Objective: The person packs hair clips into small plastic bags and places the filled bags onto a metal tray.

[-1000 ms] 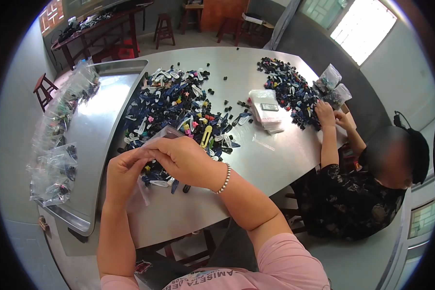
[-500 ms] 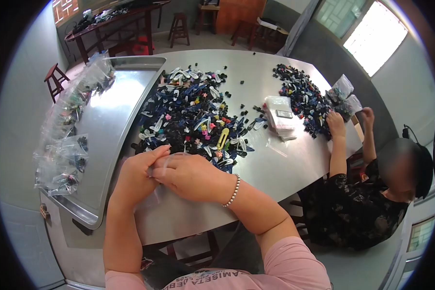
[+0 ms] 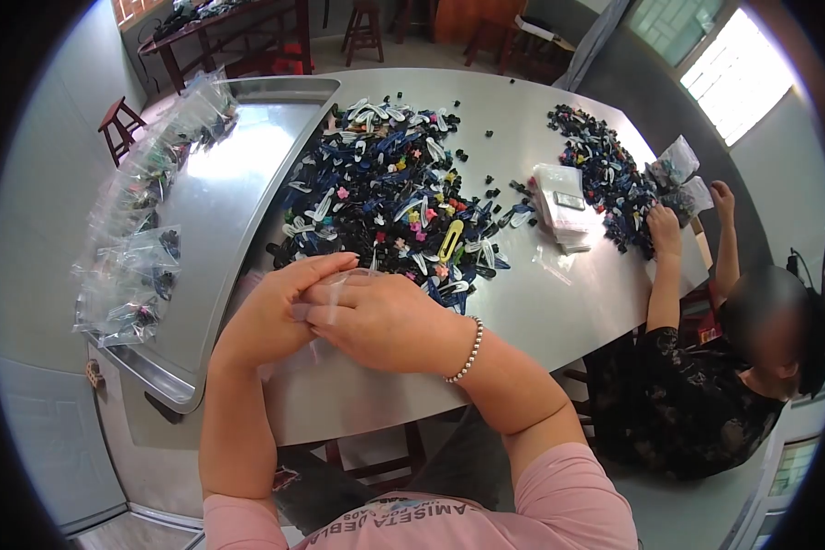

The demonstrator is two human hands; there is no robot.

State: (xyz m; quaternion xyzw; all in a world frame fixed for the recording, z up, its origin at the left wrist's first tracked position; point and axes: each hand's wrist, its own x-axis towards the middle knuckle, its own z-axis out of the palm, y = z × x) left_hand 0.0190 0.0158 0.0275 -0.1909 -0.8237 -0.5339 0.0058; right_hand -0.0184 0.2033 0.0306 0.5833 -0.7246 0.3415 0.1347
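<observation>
My left hand [image 3: 270, 310] and my right hand [image 3: 385, 319] meet in front of me at the near edge of a heap of hair clips [image 3: 362, 188]. Between them is a clear plastic bag [image 3: 341, 288], partly hidden by my fingers, with a strip of film showing over the right fingers. More clear film shows below the hands. Both hands are closed on the bag, the right one curled against the left palm. The heap mixes black, navy and white clips with small coloured flowers, and a larger yellow clip [image 3: 450, 241] lies on top.
A metal tray [image 3: 206, 247] on the left carries a row of filled clear bags [image 3: 147, 238]. Flat bags [image 3: 564, 206] are stacked to the right, beside a second heap of clips [image 3: 605, 165]. A co-worker [image 3: 683, 385] sits there, hands near two filled bags [image 3: 687, 197].
The view has shifted, so the table appears higher and further right. My hands stay together, and more of the clear film shows over my right fingers.
</observation>
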